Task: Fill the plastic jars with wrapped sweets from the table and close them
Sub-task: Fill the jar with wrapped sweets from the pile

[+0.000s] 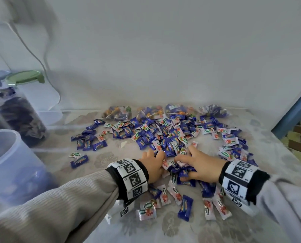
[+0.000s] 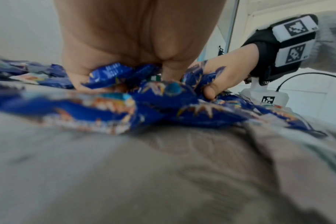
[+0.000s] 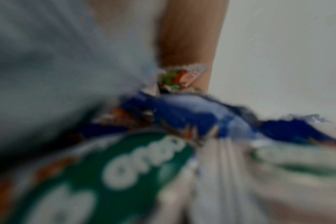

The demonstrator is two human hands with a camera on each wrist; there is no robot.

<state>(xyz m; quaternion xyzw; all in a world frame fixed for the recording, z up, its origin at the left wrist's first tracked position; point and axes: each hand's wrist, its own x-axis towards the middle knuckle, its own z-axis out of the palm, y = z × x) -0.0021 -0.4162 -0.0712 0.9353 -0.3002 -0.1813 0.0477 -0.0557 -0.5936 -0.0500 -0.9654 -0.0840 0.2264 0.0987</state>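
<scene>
We see the left hand [image 1: 154, 165] and the right hand [image 1: 198, 166] side by side, low on the heap of wrapped sweets [image 1: 165, 137] that is spread across the patterned table [image 1: 102, 160]. The left hand's fingers curl down around a bunch of blue wrappers; the left wrist view shows them bunched against its palm [image 2: 136, 45]. The right hand [image 2: 226, 71] faces it, thumb and fingers bent into the same clump, gripping sweets from the other side. The right wrist view is too blurred for us to add more than a blue wrapper and a white one with green print, close to the lens.

Both wrists carry bands [image 1: 132, 178] of black-and-white square markers over grey sleeves.

At the left edge of the table stands an open clear jar [image 1: 11, 163], near the left forearm. Behind it stands a jar with a green lid [image 1: 26, 77], filled with dark wrappers. At the far edge of the heap, against the wall, lie several clear bags of sweets [image 1: 117, 112].
</scene>
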